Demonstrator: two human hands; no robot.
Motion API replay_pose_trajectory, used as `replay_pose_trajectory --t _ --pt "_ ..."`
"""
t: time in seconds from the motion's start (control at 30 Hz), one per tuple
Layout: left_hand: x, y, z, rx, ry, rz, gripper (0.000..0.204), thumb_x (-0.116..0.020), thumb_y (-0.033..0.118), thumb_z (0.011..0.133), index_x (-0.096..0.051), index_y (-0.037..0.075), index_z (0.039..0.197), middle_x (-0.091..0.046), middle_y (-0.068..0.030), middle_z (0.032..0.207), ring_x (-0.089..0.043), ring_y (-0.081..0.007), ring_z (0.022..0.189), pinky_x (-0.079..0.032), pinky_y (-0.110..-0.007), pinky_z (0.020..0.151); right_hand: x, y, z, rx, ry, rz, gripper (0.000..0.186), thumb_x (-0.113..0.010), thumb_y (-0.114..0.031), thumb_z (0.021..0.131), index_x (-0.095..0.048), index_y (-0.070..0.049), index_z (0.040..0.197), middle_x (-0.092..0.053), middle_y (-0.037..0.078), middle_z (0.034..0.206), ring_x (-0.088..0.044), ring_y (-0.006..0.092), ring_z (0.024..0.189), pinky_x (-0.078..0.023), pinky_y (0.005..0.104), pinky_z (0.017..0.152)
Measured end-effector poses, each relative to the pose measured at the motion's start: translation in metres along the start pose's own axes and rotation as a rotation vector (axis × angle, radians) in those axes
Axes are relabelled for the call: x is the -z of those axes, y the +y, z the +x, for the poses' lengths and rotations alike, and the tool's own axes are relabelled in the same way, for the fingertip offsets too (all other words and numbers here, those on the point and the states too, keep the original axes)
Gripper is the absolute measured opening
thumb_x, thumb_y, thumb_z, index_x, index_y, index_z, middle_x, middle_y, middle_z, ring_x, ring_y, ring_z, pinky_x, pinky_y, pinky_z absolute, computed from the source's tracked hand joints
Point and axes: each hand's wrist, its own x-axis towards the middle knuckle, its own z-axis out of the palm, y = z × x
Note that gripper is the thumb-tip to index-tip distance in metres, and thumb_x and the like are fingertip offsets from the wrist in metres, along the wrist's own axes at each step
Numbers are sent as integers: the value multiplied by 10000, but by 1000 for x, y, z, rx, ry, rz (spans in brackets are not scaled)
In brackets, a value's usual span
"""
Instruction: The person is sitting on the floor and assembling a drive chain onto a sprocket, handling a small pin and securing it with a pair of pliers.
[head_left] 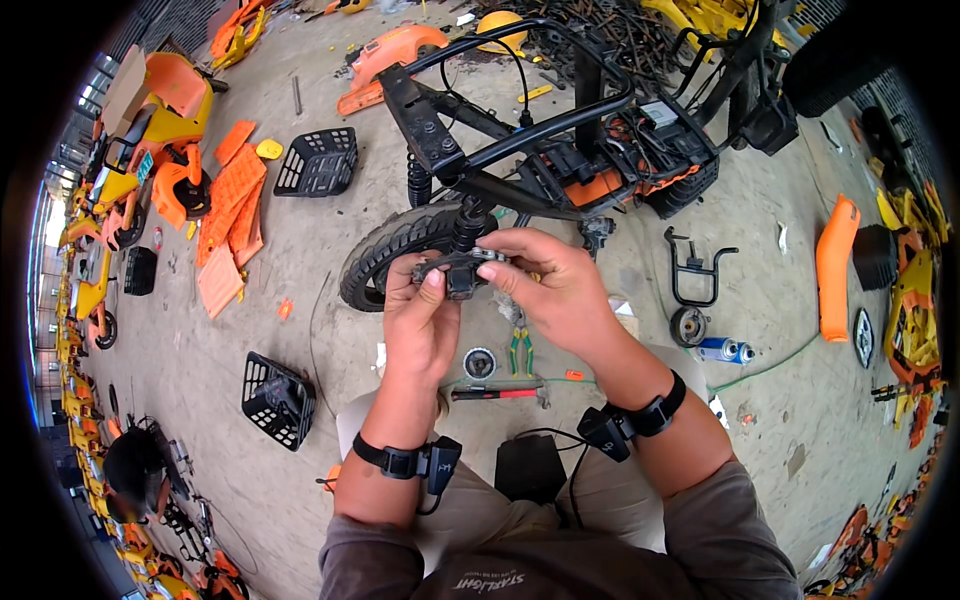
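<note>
A small dark metal part [461, 279], its shape resembling a brake caliper, is held between both hands in front of a scooter's wheel. My left hand [424, 325] grips its left side, thumb pressed on the near face. On its right end, by a shiny metal bit, the thumb and fingers of my right hand [550, 280] are closed. Just beyond stands a stripped black scooter frame [490, 150] with a knobbly black tyre [385, 253]. Below the hands, green-handled pliers [521, 352], a hammer [500, 393] with a red handle and a round toothed part [480, 363] lie on the floor.
Black baskets [317, 161] and orange panels [232, 205] lie to the left. At right are a black tube rack [697, 268], blue spray cans [722, 349] and a long orange panel [837, 268]. Another person [137, 468] is at lower left, near rows of yellow scooters.
</note>
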Motion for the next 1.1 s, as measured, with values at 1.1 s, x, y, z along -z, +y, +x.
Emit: replay_pose_trajectory --t 1.1 --pt "-27 23 -15 -569 -278 1728 868 -846 187 639 -413 36 1376 -423 -196 1353 -399 -385 1249 -333 -460 1038 5 0 -3 352 58 -632 193 -707 -117 798 -619 6 918 -636 161 843 -604 369 788 -479 429 676"
